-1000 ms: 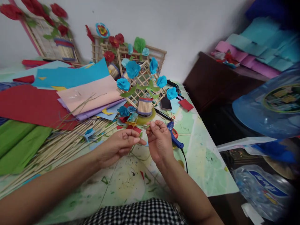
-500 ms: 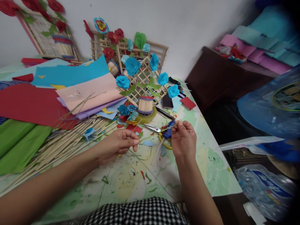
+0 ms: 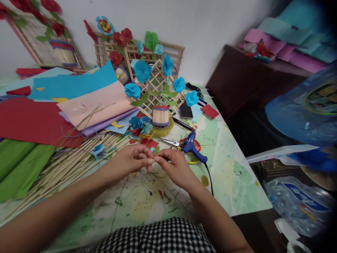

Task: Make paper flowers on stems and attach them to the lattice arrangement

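Observation:
My left hand is closed in a pinch above the table, and a thin stem sticks up from behind its fingers. My right hand is closed too, its thumb and forefinger meeting my left fingertips. What lies between the fingertips is tiny and mostly hidden; a thin green strip ran between the hands a moment before. Just beyond them lie scissors with open blades and a blue glue gun. A bamboo-stick lattice with blue paper flowers stands behind, with a small stick pot at its foot.
Sheets of red paper, green paper and blue paper cover the left side, beside a heap of thin sticks. A phone and a tape roll lie farther back. The glue gun's cord trails toward me.
My right hand has moved left and down from beside the glue gun to meet my left hand. The green strip stretched between them no longer shows. The glue gun is now uncovered.

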`<state>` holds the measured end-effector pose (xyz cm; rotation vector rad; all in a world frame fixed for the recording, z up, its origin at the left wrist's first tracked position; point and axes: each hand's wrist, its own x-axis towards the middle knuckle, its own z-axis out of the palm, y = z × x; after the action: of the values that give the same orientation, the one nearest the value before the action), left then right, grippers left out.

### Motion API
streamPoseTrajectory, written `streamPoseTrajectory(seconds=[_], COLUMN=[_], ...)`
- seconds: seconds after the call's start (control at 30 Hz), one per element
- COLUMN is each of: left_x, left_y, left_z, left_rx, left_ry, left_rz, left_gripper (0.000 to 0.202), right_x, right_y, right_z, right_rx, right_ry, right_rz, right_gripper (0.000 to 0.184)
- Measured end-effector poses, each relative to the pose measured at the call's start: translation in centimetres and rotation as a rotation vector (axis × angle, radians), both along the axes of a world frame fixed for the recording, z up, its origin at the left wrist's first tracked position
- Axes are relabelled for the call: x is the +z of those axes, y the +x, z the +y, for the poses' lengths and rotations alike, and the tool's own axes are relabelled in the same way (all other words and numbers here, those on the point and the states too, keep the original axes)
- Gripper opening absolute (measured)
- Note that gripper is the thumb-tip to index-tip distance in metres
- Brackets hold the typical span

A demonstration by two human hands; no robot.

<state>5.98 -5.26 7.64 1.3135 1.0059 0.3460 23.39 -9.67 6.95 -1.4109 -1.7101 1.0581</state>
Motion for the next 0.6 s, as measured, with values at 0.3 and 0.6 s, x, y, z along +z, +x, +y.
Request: streamPoseTrajectory(seconds=[0.3, 0.6], left_x=[0.4, -0.3], left_y=[-0.2, -0.2], left_z=[0.4, 0.6], left_rx=[0.015, 0.065], left_ry=[0.055, -0.001], left_rz=[-0.016, -0.132], left_gripper=[0.021, 0.026], right_x=[-0.2, -2.2], right_y=[0.3, -0.1], right_z=[0.2, 0.3], right_rx=[-0.050, -0.196], right_ry=[-0.046, -0.043], right_rz=[0.080, 0.215], right_gripper=[0.022, 0.021])
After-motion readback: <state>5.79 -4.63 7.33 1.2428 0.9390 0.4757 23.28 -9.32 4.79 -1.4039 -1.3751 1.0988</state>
